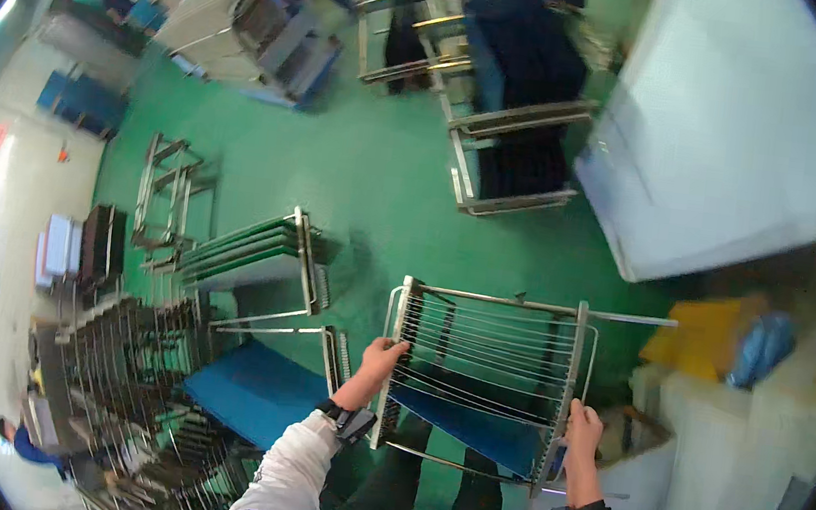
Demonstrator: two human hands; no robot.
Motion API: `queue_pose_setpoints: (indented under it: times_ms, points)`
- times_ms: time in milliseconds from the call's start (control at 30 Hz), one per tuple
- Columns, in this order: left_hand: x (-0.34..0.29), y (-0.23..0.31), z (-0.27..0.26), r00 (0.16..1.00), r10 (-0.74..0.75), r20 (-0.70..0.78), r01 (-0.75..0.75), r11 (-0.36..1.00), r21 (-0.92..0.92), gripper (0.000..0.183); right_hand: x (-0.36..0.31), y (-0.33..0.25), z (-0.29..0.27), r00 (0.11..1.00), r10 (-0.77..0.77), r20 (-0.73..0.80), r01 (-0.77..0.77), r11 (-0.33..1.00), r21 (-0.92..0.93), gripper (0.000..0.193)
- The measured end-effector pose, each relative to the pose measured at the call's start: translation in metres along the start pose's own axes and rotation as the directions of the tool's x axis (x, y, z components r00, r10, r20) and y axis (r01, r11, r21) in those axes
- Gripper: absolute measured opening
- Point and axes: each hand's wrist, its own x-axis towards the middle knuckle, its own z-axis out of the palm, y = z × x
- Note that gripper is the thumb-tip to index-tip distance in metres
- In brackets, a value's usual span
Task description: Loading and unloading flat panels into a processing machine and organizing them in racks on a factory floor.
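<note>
A metal rack [577, 365] with many thin cross wires stands in front of my legs. A dark blue sheet [478, 431] spans its lower part between the two slotted side posts. My left hand [381, 363] is closed around the left post, a little above the sheet. On the other side, my right hand [586, 424] grips the right post, with its fingers partly hidden. Both wrists wear dark straps with small devices. Close to my left forearm lies a larger blue sheet [262, 390] in another rack.
Several empty metal racks [105, 351] crowd the left side. Another rack [253, 247] holds stacked sheets. A large white panel [733, 141] stands at the right, above a yellow item [691, 333] and a blue bundle [762, 348]. Carts with dark stacks [521, 56] stand on the green floor [340, 147].
</note>
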Motion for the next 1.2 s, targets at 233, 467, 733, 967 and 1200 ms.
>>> queue_pose_setpoints:
  times_ms: [233, 467, 733, 967, 1200]
  points:
    - [-0.06, 0.075, -0.024, 0.936, 0.207, 0.285, -0.208, 0.978, -0.026, 0.042, -0.132, -0.001, -0.049, 0.984, 0.027, -0.173, 0.009, 0.979, 0.203, 0.034]
    - [-0.148, 0.124, 0.04, 0.794, 0.205, 0.572, -0.285, 0.957, 0.052, 0.046, -0.221, 0.071, -0.126, 0.875, -0.034, -0.483, 0.166, 0.958, 0.233, 0.034]
    - [-0.275, 0.114, 0.149, 0.621, 0.103, 0.777, -0.342, 0.928, 0.151, 0.042, -0.287, 0.182, -0.22, 0.664, 0.289, -0.69, 0.043, 0.906, 0.422, 0.04]
    - [-0.386, 0.043, 0.311, 0.473, 0.042, 0.88, -0.481, 0.849, 0.218, 0.038, -0.308, 0.387, -0.379, 0.547, 0.49, -0.679, 0.053, 0.789, 0.612, 0.031]
    - [-0.485, 0.014, 0.41, 0.392, 0.045, 0.919, -0.674, 0.694, 0.254, 0.053, -0.3, 0.474, -0.527, 0.274, -0.834, -0.479, -0.103, 0.47, -0.877, 0.042]
